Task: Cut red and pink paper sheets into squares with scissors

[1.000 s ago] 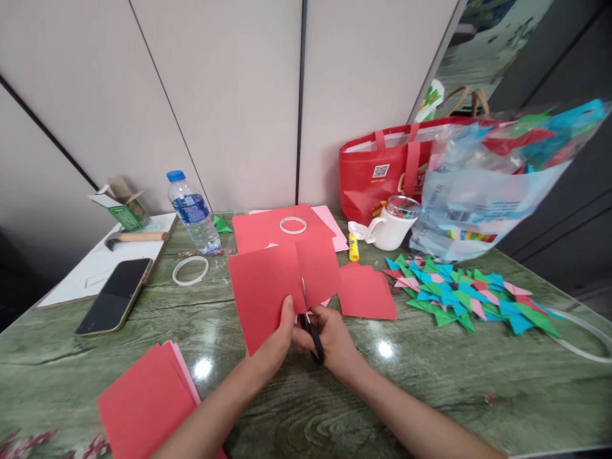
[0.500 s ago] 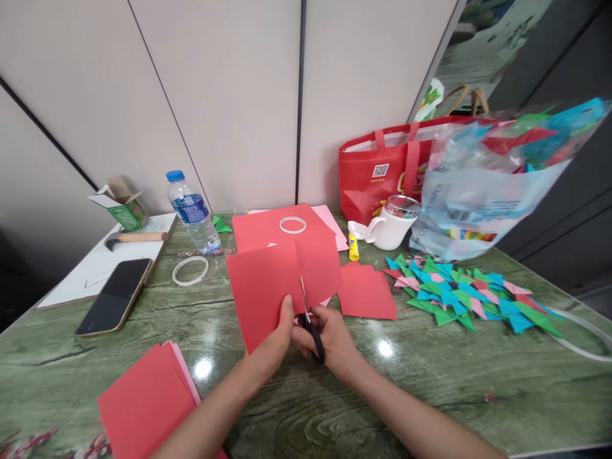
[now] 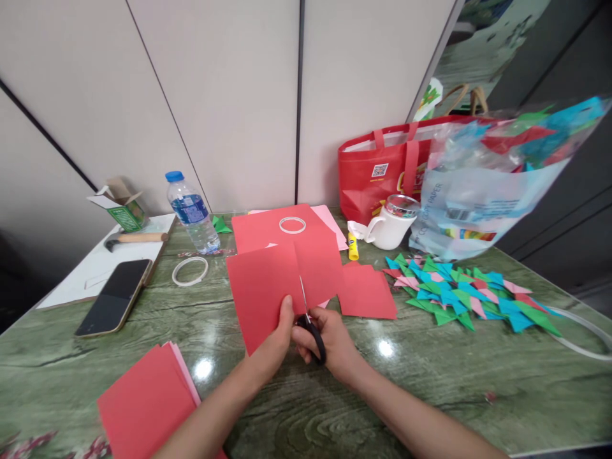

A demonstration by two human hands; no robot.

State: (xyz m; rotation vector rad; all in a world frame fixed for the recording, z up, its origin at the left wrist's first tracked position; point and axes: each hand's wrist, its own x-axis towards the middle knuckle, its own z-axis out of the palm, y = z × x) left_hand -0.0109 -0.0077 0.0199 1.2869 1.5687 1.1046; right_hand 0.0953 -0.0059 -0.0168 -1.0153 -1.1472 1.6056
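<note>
My left hand [image 3: 275, 341] pinches the lower edge of a red paper sheet [image 3: 261, 293] held up above the green table [image 3: 430, 382]. My right hand [image 3: 329, 341] grips black-handled scissors [image 3: 310, 328], whose blades reach up into the sheet along a cut near its middle. To the right of the cut, the sheet's other part [image 3: 320, 268] is still joined at the top.
A red paper stack [image 3: 148, 401] lies at front left, a red square [image 3: 368, 293] to the right, and more red and pink sheets with a tape ring [image 3: 292, 224] behind. Phone [image 3: 115, 296], water bottle [image 3: 191, 213], mug [image 3: 392, 229], glue stick [image 3: 353, 246], folded coloured triangles [image 3: 459, 293], bags at back right.
The scissor blades have crept slightly further up the red sheet, and the sheet has shifted a little. Both hands stay in about the same place.
</note>
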